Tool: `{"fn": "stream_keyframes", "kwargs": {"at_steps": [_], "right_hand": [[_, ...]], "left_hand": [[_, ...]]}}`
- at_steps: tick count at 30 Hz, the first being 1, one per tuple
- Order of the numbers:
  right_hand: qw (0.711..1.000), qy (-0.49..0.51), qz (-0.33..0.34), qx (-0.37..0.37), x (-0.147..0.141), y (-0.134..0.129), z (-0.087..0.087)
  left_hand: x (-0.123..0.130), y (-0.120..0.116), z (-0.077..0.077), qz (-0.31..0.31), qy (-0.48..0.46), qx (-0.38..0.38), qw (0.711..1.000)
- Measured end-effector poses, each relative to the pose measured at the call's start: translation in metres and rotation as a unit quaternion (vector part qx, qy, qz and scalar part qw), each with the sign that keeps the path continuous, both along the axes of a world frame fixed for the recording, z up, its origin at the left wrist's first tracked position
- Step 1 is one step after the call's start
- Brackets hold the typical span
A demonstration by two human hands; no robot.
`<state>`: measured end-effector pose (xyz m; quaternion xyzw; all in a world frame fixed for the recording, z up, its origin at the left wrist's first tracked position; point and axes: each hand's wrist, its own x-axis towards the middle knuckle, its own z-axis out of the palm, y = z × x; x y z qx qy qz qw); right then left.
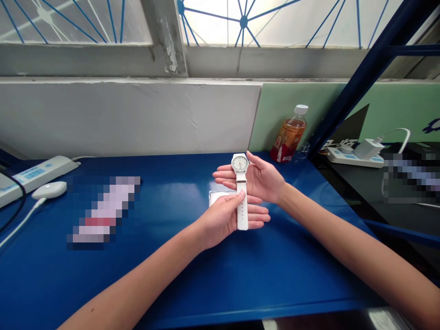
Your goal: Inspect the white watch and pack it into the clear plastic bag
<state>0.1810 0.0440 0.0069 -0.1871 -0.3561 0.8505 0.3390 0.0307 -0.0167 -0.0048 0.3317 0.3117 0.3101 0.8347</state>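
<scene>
A white wristwatch (242, 208) with a round dial is stretched out lengthwise across both hands, face up. My left hand (220, 220) grips the strap, the thumb pressing it down against the palm side while the other fingers point right. Just beyond, my right hand (266, 179) is palm up with its fingers stretched flat under the watch's head, and its thumb stands apart beside the dial. Partly hidden behind my left hand, a white object (217, 196) with a clear edge lies on the blue table (165, 284).
A drink bottle (288, 137) with a white cap leans at the back right near a blue metal post (357, 78). On the left are a power strip (37, 176), a white corded device (50, 189) and a pixelated item (105, 211). Another power strip (354, 158) lies right.
</scene>
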Motion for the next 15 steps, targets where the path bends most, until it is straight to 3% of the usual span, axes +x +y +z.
{"fn": "stream_keyframes", "kwargs": {"at_steps": [8, 15], "right_hand": [[1.000, -0.004, -0.021, -0.018, 0.001, 0.002, 0.001], [0.988, 0.052, -0.139, -0.032, 0.015, 0.011, 0.009]], "left_hand": [[0.000, 0.000, 0.002, -0.003, 0.008, -0.012, 1.000], [-0.006, 0.006, -0.001, 0.002, -0.018, -0.012, 1.000]]}}
